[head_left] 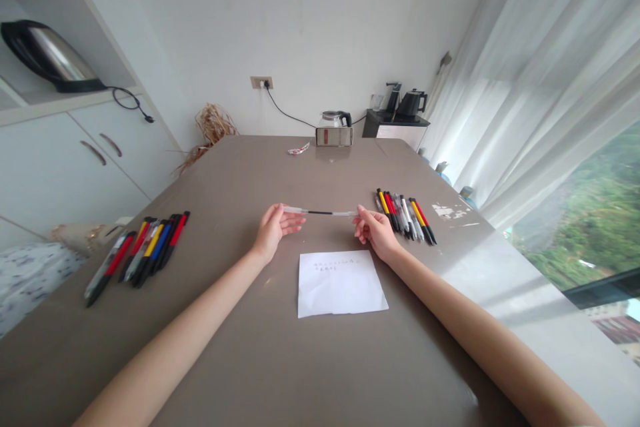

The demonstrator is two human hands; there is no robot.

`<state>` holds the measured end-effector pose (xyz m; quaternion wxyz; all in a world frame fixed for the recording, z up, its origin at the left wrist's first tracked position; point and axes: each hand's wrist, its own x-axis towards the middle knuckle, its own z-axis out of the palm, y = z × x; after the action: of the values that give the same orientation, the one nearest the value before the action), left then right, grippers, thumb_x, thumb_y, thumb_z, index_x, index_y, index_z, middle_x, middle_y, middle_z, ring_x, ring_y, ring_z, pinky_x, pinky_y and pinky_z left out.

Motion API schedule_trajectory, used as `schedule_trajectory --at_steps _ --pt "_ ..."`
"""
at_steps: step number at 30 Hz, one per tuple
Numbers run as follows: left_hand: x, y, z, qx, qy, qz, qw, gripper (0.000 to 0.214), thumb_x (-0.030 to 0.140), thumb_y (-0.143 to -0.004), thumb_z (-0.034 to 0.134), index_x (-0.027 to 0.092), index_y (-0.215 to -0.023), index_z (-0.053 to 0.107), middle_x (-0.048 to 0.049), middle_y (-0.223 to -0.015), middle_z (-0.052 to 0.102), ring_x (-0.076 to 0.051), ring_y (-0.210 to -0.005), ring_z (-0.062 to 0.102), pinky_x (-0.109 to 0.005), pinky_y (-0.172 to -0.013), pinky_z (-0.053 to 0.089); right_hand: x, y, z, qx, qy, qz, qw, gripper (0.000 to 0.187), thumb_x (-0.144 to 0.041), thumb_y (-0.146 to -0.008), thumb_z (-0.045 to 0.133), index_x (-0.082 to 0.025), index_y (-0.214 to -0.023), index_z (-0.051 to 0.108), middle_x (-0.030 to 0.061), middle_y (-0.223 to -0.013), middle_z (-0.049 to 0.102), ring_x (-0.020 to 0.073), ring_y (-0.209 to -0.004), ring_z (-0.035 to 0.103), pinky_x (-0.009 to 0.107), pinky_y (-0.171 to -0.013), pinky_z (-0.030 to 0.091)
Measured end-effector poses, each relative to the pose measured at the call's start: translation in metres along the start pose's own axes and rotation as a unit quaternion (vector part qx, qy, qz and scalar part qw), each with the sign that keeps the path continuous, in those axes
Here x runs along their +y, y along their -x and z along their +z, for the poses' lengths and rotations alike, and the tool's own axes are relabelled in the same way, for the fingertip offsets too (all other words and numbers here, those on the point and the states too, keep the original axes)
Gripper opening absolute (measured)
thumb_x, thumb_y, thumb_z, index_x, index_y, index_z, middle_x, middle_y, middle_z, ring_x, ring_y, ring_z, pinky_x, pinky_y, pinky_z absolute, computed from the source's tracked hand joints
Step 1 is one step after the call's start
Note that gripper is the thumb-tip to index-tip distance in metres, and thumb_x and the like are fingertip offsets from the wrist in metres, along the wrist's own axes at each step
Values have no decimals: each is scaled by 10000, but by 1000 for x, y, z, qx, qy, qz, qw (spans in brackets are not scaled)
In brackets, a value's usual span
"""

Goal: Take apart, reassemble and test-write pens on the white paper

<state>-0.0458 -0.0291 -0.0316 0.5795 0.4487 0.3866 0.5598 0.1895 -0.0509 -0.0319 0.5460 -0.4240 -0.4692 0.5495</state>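
Observation:
Above the table, a slim clear pen [320, 213] with a black middle stretch spans level between my two hands. My left hand [273, 233] pinches its left end between thumb and finger, the other fingers held loosely out. At the right end, the thumb and fingers of my right hand [377, 230] are closed on the clear tip. Whether the pen is in one piece or drawn apart, I cannot tell. Below and between my hands lies a white sheet of paper [340, 287] with a few handwritten lines near its top.
Several coloured and clear pens [145, 250] lie in a row at the left. Another row of pens [405, 215] lies just beyond my right hand. A glass pot on its boxy base [335, 136] and a small wrapper [299, 149] are at the far edge of the brown table [240, 360].

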Motion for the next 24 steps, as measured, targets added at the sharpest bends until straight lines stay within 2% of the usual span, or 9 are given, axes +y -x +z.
schedule_trajectory --at_steps 10,16,21,24 --pt "4 0 0 14 21 -11 1000 232 397 -801 380 169 -841 397 -89 -788 660 -185 -739 634 -367 -717 477 -2 0 1 30 -3 8 1000 405 -548 -662 528 -147 -605 545 0 -432 523 63 -334 408 185 -325 330" --pt "4 0 0 16 35 -4 999 246 407 -809 370 169 -869 395 -95 -814 655 -180 -746 631 -376 -741 471 -1 -1 -1 26 -31 6 999 397 -533 -671 535 -140 -616 554 0 -440 523 59 -347 424 175 -330 331" --pt "2 -2 -3 26 52 12 998 252 400 -803 388 163 -888 407 -91 -820 646 -164 -736 625 -364 -743 471 -2 -2 -1 24 -49 5 998 401 -533 -670 538 -135 -620 556 -4 -441 520 54 -350 419 172 -333 331" --pt "0 -5 -6 38 28 27 998 254 393 -793 405 159 -888 426 -72 -786 635 -149 -699 615 -340 -701 482 -3 -1 -1 35 -44 12 998 412 -549 -661 534 -139 -616 547 -7 -435 511 54 -344 407 175 -330 326"
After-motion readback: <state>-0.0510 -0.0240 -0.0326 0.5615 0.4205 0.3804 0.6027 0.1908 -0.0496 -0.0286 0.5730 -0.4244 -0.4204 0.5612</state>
